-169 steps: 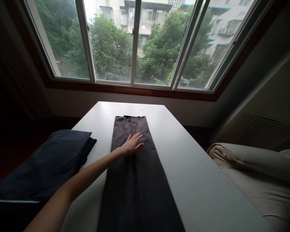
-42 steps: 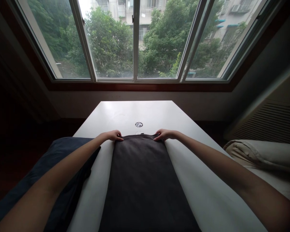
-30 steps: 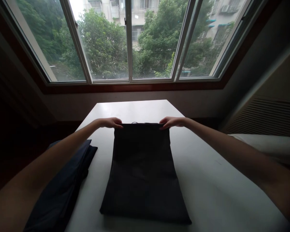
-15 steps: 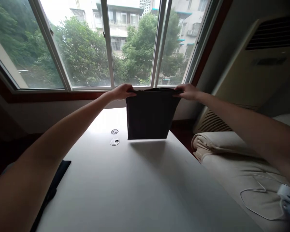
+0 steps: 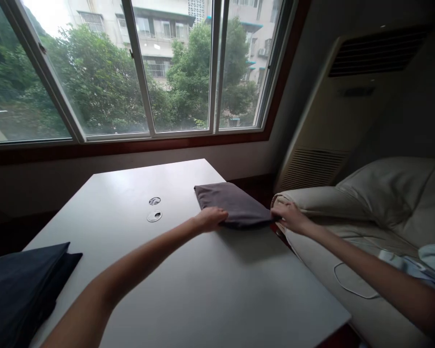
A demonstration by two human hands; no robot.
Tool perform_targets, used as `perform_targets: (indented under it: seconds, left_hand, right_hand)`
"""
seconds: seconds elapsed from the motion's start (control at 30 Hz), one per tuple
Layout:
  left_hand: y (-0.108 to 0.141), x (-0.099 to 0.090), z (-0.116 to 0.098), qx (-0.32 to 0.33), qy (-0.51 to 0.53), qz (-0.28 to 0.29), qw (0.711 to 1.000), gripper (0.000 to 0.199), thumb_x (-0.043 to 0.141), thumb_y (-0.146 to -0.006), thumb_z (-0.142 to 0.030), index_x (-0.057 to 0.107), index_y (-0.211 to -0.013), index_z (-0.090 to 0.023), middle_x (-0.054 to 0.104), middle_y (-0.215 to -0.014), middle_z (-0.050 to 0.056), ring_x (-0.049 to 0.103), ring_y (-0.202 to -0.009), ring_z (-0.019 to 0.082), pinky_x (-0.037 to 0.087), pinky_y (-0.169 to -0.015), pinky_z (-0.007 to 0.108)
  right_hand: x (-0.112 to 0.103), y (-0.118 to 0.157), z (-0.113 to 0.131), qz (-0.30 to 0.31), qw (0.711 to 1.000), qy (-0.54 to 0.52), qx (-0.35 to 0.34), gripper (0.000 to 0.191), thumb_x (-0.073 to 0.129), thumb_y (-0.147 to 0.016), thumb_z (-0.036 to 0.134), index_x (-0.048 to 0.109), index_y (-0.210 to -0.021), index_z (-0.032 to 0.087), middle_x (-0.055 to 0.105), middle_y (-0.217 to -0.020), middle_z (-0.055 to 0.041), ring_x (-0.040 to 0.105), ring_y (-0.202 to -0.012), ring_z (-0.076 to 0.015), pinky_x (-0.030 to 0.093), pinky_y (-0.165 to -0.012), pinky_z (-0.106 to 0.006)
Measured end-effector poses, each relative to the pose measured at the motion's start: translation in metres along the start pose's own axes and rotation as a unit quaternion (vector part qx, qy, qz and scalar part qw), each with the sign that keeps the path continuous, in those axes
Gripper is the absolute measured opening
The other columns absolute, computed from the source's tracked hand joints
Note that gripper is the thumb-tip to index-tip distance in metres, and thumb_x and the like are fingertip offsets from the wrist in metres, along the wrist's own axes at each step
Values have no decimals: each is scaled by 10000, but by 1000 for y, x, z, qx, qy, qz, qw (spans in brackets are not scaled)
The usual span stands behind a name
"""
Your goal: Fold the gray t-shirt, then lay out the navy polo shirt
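A folded dark grey-brown cloth (image 5: 234, 200), perhaps a garment, rests toward the far right part of the white table (image 5: 195, 285). My left hand (image 5: 210, 219) grips its near left edge, fingers closed. My right hand (image 5: 290, 216) pinches its right corner, which juts past the table's right edge. The near edge of the cloth looks slightly raised, with a shadow below it on the table. Whether the cloth is a shirt or trousers, I cannot tell.
A folded dark navy cloth (image 5: 25, 285) lies at the table's left edge. Two round fittings (image 5: 154, 216) are set in the tabletop. To the right stands a cream sofa (image 5: 311, 199) with a white cable (image 5: 351, 290) on it. Beyond the table are a window and a tall air conditioner (image 5: 333, 116).
The dark cloth has gone from hanging upright above the table to lying nearly flat on it. Both hands have come down with it, still gripping. The view has shifted right.
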State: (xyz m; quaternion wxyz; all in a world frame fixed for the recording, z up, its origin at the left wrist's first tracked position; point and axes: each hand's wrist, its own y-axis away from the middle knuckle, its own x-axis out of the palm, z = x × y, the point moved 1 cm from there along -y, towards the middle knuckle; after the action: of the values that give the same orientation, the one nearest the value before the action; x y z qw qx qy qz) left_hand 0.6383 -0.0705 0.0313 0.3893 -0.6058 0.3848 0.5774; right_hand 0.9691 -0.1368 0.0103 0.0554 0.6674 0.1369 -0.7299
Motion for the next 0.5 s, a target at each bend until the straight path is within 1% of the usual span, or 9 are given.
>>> perform_targets:
  seconds: [0.03, 0.07, 0.1, 0.17, 0.23, 0.33, 0.4, 0.5]
  left_hand:
    - [2, 19, -9, 9, 7, 16, 1000, 183, 650, -797, -222, 591, -967, -189, 657, -1041, 82, 626, -953, 239, 488, -767, 303]
    - [5, 34, -17, 17, 9, 25, 1000, 190, 650, -795, -211, 581, -970, -189, 657, -1046, 86, 625, -968, 242, 494, -778, 309]
    - [9, 45, -22, 18, 12, 26, 999, 200, 649, -794, -201, 570, -977, -188, 655, -1051, 88, 623, -980, 243, 499, -786, 313]
    - [17, 55, -30, 7, 18, 15, 1000, 215, 646, -796, -188, 551, -989, -189, 650, -1064, 88, 614, -1002, 242, 503, -798, 317]
    - [23, 55, -36, -9, 28, -2, 1000, 213, 644, -805, -199, 538, -990, -196, 645, -1070, 80, 606, -1008, 238, 504, -794, 315]
    - [23, 48, -49, -3, 38, -14, 999, 190, 634, -827, -225, 530, -983, -196, 639, -1071, 82, 602, -997, 238, 504, -777, 318]
    - [18, 46, -63, 12, 45, -16, 999, 181, 626, -836, -234, 528, -983, -194, 637, -1071, 88, 604, -984, 241, 504, -759, 324]
    - [7, 50, -89, 46, 64, -12, 997, 187, 622, -840, -248, 526, -992, -194, 635, -1069, 98, 606, -982, 247, 506, -746, 331]
  right_hand:
    - [18, 14, 0, 2, 1000, 6, -4, 286, 454, -690, 1, 614, -849, 176, 661, -901, -45, 558, -941, -206, 249, -933, -394]
    - [32, 26, -1, -9, 1000, 6, 0, 299, 443, -695, 1, 605, -863, 189, 660, -914, -42, 563, -945, -208, 259, -929, -392]
    - [41, 35, -1, -21, 1000, 11, 2, 313, 433, -701, 4, 597, -882, 199, 660, -937, -41, 567, -954, -210, 265, -929, -395]
    - [51, 47, -3, -48, 999, 11, 10, 318, 426, -710, 17, 587, -901, 213, 660, -981, -42, 571, -983, -217, 268, -936, -404]
    - [52, 55, -5, -58, 998, 12, 11, 309, 425, -713, 29, 584, -900, 217, 662, -1013, -44, 574, -1007, -220, 266, -946, -413]
    - [50, 70, -14, -72, 997, 19, 21, 307, 423, -726, 49, 593, -914, 223, 663, -1055, -48, 567, -1060, -226, 263, -957, -420]
    - [50, 85, -24, -82, 995, 27, 40, 296, 432, -736, 75, 603, -923, 230, 665, -1070, -50, 562, -1084, -236, 262, -961, -428]
    - [54, 116, -39, -84, 993, 39, 75, 264, 448, -750, 128, 615, -920, 241, 676, -1041, -46, 583, -1046, -245, 276, -951, -441]
